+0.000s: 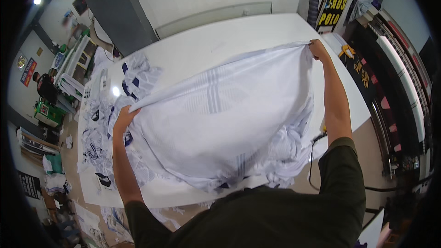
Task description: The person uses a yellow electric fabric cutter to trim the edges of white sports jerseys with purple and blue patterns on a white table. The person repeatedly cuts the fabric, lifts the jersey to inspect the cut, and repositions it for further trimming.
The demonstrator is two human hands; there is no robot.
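Observation:
A large piece of white fabric [197, 124] with pale grey-blue stripes and faint patterned patches stretches between my two hands over a white table. My left hand [124, 118] is closed on its left upper corner. At the far right, my right hand [317, 50] grips the opposite upper corner in a fist. Between them the top edge is pulled fairly straight, and the cloth sags and billows toward my body. Its lower part lies against more crumpled white fabric [289, 149] near the table's front right.
Heaped white and navy cloth pieces [98, 147] cover the left of the white table [183, 36]. A large printer-like machine [399, 82] stands at the right, a black cable [311, 167] beside the table. Another person [48, 87] is at the far left near a green machine [48, 114].

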